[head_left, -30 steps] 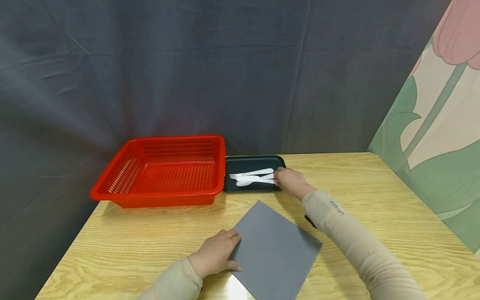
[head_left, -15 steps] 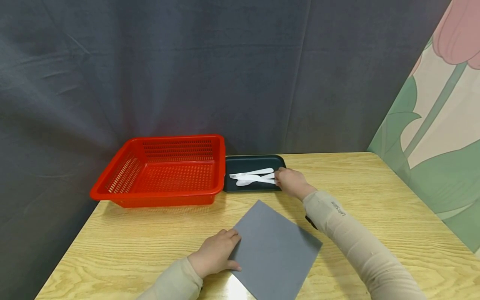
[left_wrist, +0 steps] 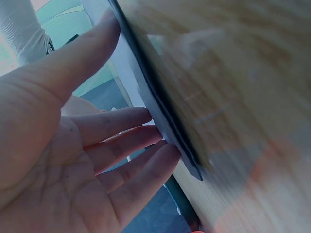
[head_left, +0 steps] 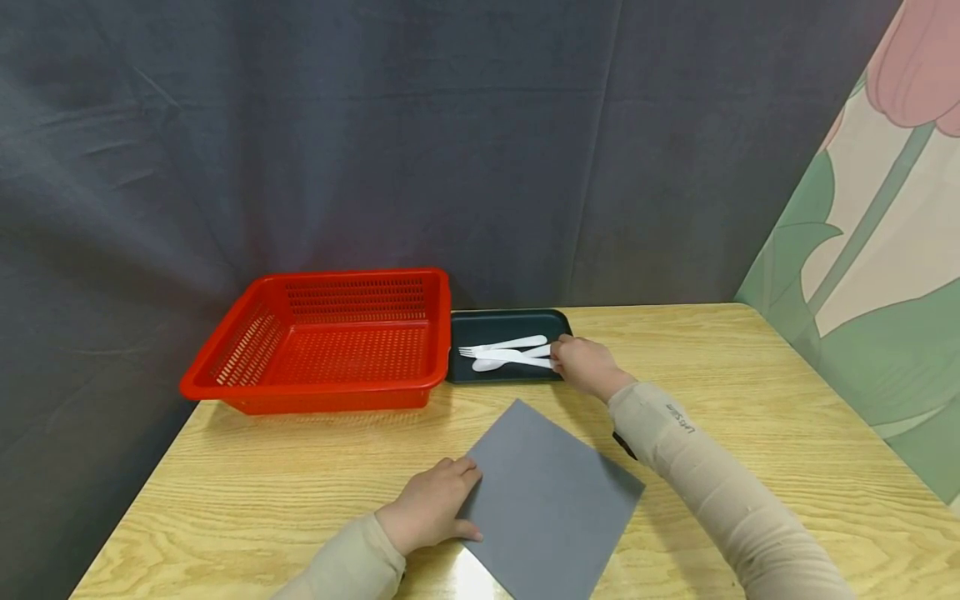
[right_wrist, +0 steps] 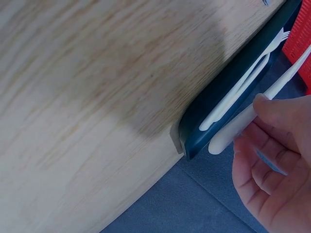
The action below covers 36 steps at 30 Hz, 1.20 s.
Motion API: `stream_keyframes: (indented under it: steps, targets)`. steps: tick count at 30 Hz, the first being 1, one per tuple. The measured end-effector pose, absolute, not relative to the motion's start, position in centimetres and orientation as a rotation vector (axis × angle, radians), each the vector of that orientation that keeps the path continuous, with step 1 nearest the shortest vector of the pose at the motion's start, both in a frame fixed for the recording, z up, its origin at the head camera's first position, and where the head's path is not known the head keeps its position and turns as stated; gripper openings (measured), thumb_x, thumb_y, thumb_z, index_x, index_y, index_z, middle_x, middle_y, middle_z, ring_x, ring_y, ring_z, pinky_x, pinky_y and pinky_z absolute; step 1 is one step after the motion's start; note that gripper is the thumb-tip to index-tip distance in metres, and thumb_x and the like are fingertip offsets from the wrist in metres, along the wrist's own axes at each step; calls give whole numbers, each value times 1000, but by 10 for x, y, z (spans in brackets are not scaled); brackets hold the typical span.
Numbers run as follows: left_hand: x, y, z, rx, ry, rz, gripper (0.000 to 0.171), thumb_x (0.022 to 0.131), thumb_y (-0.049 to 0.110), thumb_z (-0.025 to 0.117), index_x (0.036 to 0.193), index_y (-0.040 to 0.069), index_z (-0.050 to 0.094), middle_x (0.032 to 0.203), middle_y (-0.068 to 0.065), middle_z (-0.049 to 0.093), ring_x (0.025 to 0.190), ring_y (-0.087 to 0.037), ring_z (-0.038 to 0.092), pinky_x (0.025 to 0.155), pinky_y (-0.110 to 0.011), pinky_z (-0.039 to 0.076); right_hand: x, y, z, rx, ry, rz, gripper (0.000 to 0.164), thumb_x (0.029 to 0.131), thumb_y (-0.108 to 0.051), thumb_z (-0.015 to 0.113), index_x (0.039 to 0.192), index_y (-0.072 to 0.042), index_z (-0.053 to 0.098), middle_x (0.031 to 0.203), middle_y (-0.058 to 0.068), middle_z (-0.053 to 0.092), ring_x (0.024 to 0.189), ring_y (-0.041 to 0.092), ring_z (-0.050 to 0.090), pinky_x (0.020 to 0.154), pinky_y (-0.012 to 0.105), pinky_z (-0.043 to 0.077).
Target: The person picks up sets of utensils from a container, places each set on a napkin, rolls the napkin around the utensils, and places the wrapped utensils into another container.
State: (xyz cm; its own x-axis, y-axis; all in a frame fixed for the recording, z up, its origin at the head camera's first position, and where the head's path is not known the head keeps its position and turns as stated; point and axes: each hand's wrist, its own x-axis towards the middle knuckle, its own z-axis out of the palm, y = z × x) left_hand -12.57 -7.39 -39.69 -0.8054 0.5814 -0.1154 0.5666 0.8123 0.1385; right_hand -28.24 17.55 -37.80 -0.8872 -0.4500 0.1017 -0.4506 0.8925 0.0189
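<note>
In the head view my right hand (head_left: 590,365) pinches a white plastic knife (head_left: 516,358) by its handle end, at the right side of a dark tray (head_left: 510,322). The right wrist view shows thumb and fingers on the handle (right_wrist: 231,132), close over the tray rim. A white fork (head_left: 513,342) and a white spoon (head_left: 487,365) lie in the tray, the knife overlapping them in the head view. My left hand (head_left: 430,507) rests at the left edge of a grey square mat (head_left: 555,504). Its fingers are extended, with fingertips at the mat's edge (left_wrist: 167,114).
A red perforated basket (head_left: 322,389) stands left of the tray at the back of the wooden table (head_left: 300,483). Behind the table hangs a dark cloth (head_left: 420,150). A wall with a painted flower (head_left: 885,250) rises along the right side.
My right hand and the knife have shifted very slightly to the right. The left hand, mat, tray and basket stay put.
</note>
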Motion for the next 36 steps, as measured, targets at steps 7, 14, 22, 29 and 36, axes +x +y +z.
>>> stream_keyframes:
  steps: [7,14,22,29,36]
  targets:
    - [-127,-74,-396,905,2840,148,71,71,48,75,123,5,57,123,-5,57,105,-20,55,83,-28,51,-281,176,-376,708,-2959,3,5,86,-12,64,86,-8,62,82,5,57,68,15,55,60,31,51]
    - [-127,-75,-397,915,2849,154,70,70,48,76,122,5,58,123,-5,58,104,-20,55,82,-28,51,-279,176,-375,718,-2972,14,6,87,-13,64,87,-7,62,82,6,57,70,16,55,62,31,51]
    - [-127,-75,-398,919,2856,147,71,70,48,76,122,4,58,122,-5,58,104,-20,56,83,-28,51,-276,176,-376,716,-2980,6,6,87,-13,64,88,-8,62,82,5,57,71,15,56,61,30,51]
    - [-126,-75,-399,916,2857,160,72,69,48,76,122,4,58,123,-5,58,105,-20,56,83,-28,51,-275,175,-377,731,-2966,-18,7,87,-13,64,87,-7,61,80,6,57,68,15,55,59,29,51]
    - [-126,-75,-399,919,2852,157,72,69,49,76,123,4,57,124,-5,58,105,-20,56,84,-29,51,-274,175,-377,720,-2978,-7,8,87,-13,64,84,-7,59,78,5,55,65,13,50,57,28,47]
